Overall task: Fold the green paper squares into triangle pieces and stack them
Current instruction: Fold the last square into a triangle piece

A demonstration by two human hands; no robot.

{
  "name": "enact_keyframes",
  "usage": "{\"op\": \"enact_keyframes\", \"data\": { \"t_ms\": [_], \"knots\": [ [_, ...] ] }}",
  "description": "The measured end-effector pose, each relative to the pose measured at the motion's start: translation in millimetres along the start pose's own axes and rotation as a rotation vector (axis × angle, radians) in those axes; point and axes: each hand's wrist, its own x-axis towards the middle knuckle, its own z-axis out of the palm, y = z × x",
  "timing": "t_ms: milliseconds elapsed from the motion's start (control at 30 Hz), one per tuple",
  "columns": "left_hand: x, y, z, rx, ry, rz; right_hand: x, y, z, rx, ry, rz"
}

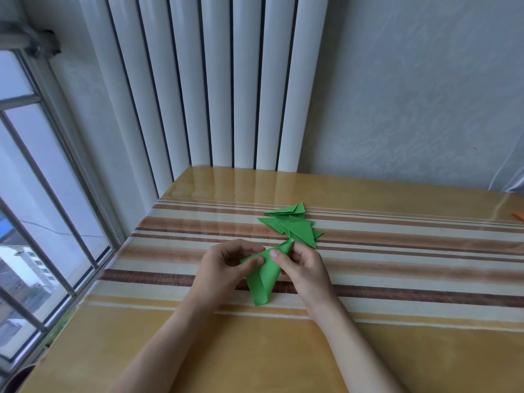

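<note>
A green paper sheet is bent over on itself, partly folded, just above the striped table. My left hand pinches its left edge with the thumb on top. My right hand pinches its upper right corner, thumb pressed on the paper. Just beyond the hands lies a loose pile of folded green triangle pieces overlapping one another on the table.
A white ribbed radiator stands against the wall behind the table's far left corner. A barred window runs along the left side. A small orange scrap shows at the right edge.
</note>
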Motion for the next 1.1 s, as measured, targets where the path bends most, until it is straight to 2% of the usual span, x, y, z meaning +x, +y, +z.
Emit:
{"op": "enact_keyframes", "data": {
  "t_ms": [500, 700, 900, 1000, 1100],
  "knots": [
    [-2.5, 1.8, 2.2, 0.061, 0.038, -0.061, -0.5, -1.2, 1.2, -0.009, 0.028, 0.014],
    [-3.6, 7.0, 1.8, -0.082, -0.003, -0.122, -1.2, -4.8, 1.7, 0.052, 0.043, 0.013],
    [-4.2, 6.9, 2.8, -0.129, -0.039, -0.187, -0.5, -5.3, 0.7, 0.093, 0.065, 0.024],
    [-4.9, 8.5, 5.1, -0.137, -0.009, -0.183, -1.0, -6.3, 1.6, 0.084, 0.037, 0.031],
    [-4.3, 8.3, 4.9, -0.263, 0.075, -0.192, -1.7, -5.1, 2.4, 0.044, -0.060, 0.056]
  ]
}}
